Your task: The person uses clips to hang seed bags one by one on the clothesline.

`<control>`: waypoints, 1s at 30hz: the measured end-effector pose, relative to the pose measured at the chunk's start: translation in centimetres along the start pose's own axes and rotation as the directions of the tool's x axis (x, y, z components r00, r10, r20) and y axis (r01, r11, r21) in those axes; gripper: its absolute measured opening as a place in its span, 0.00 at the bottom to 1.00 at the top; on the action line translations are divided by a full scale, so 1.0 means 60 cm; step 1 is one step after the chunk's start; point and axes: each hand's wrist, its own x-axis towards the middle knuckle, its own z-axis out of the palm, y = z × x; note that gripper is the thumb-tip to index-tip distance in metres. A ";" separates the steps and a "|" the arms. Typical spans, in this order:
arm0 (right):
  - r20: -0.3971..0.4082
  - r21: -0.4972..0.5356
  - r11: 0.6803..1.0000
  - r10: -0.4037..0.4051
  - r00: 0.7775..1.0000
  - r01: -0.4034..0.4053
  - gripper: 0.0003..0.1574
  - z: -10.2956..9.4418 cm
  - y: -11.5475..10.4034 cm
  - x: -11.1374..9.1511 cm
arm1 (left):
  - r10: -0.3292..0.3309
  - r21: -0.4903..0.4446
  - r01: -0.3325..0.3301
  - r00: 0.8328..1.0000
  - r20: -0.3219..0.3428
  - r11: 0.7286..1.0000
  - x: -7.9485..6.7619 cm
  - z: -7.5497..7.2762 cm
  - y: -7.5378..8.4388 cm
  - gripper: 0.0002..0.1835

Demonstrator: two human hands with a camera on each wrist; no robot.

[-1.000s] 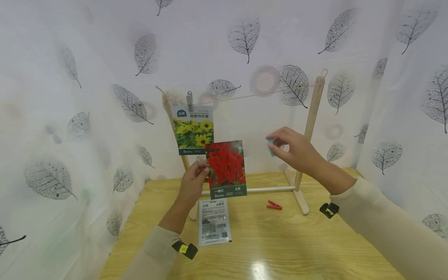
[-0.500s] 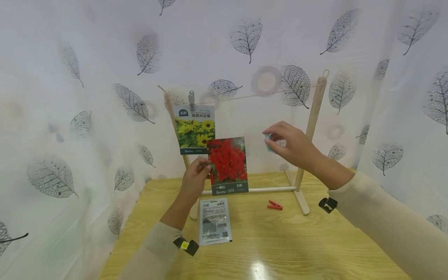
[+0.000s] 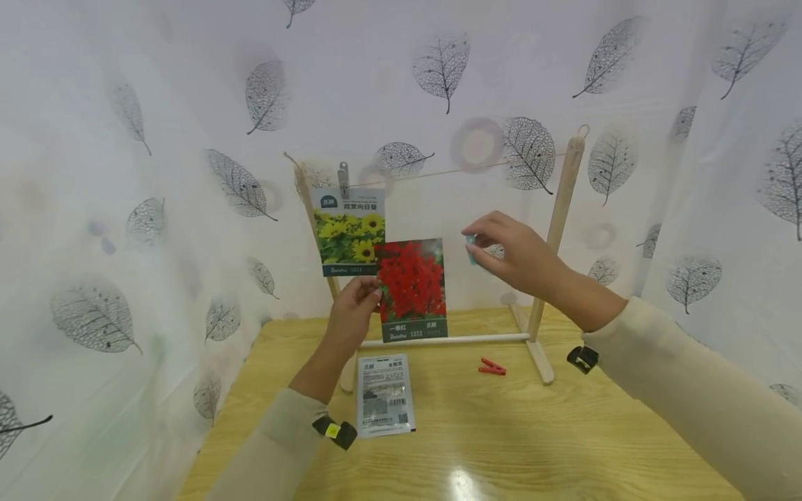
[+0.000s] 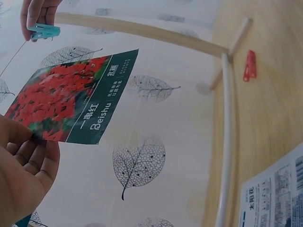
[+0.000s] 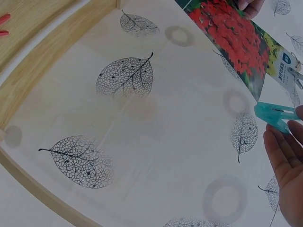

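My left hand pinches the left edge of a seed packet with red flowers, held upright in the air below the string. To its right, my right hand grips a teal clothespin between thumb and fingers; in the left wrist view the teal clothespin sits past the packet's top edge. Behind and left, a sunflower seed packet hangs from the string by a grey metal clip. The red packet overlaps its lower right corner in the head view.
A wooden stand's right post and white crossbar rise from the wooden table. A red clothespin lies near the right foot. A silver seed packet lies back side up below my left hand. Leaf-patterned curtain surrounds the table.
My left hand has raised the red flower packet slightly and shifted it right. My right hand has moved left and up with the teal clothespin, closing the distance to the packet.
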 end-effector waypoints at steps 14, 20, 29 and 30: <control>0.005 0.002 1.000 -0.010 1.000 0.010 0.19 0.002 -0.006 0.015 | 0.013 0.051 -0.012 1.000 -0.012 0.999 0.016 0.000 0.004 0.12; -0.039 -0.017 0.997 -0.080 0.996 0.079 0.15 0.001 -0.002 0.023 | 0.012 0.064 -0.011 1.000 -0.025 0.998 0.024 0.003 0.009 0.12; -0.061 -0.033 0.993 -0.116 0.991 0.114 0.15 -0.001 -0.004 0.034 | -0.019 0.063 0.021 0.999 -0.036 0.998 0.030 0.006 0.020 0.13; -0.062 -0.035 0.993 -0.118 0.991 0.116 0.15 -0.002 -0.005 0.035 | -0.016 0.065 0.018 0.999 -0.034 0.998 0.032 0.006 0.021 0.13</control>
